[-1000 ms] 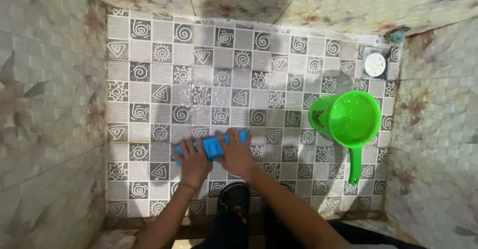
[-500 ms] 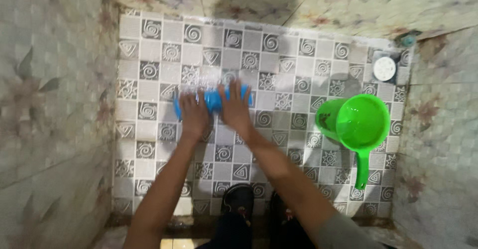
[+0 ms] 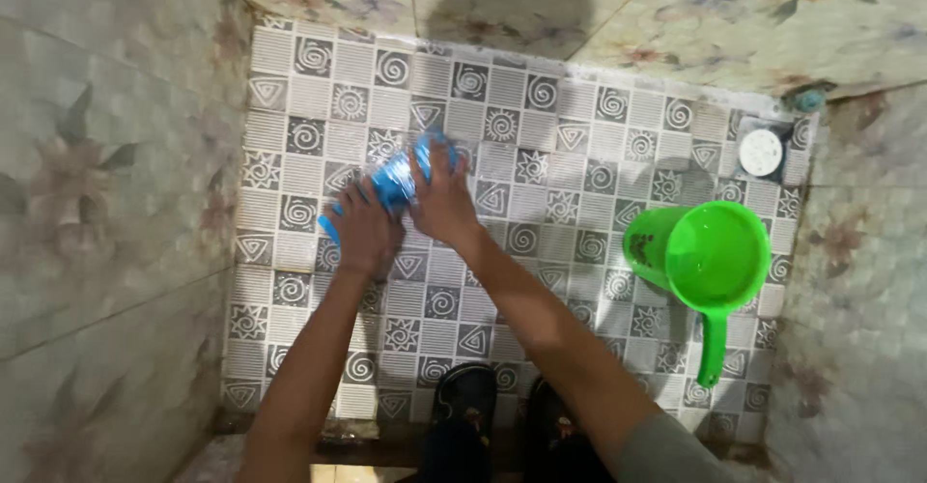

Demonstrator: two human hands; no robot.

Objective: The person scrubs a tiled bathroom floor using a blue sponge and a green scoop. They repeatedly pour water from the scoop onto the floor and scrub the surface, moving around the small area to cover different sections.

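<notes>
A blue scrubbing brush lies slanted on the wet patterned floor tiles. My left hand presses on its lower left end. On the brush's upper right end rests my right hand, fingers spread over it. Both arms reach forward from the bottom of the view. Most of the brush is hidden under the hands.
A green plastic dipper with a long handle stands on the floor at the right. A round white drain cover sits in the far right corner. Flower-patterned tiled walls close in on three sides. My dark shoes stand at the near edge.
Both hands pushed the brush away from me, from near my feet toward the far wall, and it has turned to a slant. The view shifted slightly left.
</notes>
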